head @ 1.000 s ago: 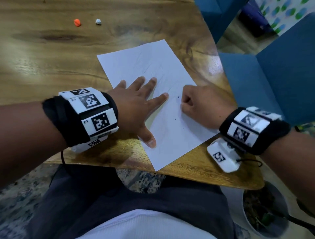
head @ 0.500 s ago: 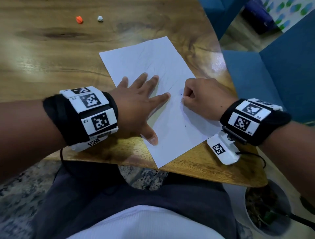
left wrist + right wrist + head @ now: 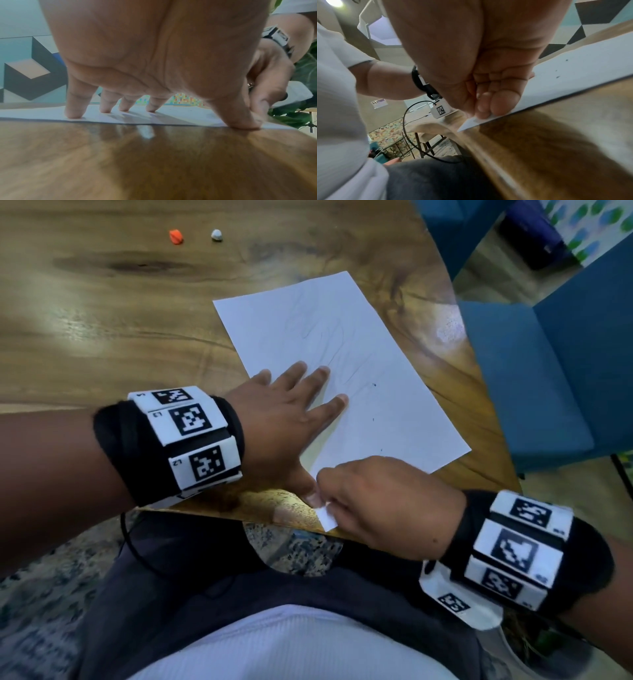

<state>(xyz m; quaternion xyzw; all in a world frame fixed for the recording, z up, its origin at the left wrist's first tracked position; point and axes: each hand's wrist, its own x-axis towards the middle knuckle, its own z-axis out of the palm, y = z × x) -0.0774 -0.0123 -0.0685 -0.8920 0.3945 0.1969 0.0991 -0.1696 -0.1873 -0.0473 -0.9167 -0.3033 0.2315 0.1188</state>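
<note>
Nearest the person, at the front edge of the wooden table (image 3: 102, 320), the right hand (image 3: 383, 501) is curled narrow, its fingertips (image 3: 489, 106) pinching the near corner of the sheet of paper (image 3: 342, 337), which juts a little past the table edge. Just beside it the left hand (image 3: 284, 412) lies flat and wide on the paper, the fingers spread and straight, the thumb pressing the sheet's near edge next to the right hand's fingertips. The paper lies flat on the table at a slant, with faint pencil lines and a few dark specks on it. Below the table, behind the right wrist, a pale pot (image 3: 513, 655) is mostly hidden; green leaves (image 3: 544, 642) show in it. Far across the table, well apart from the paper, lie a small orange piece (image 3: 176, 237) and a small white piece (image 3: 216, 235). A blue chair (image 3: 548, 371) stands past the table's right side.
</note>
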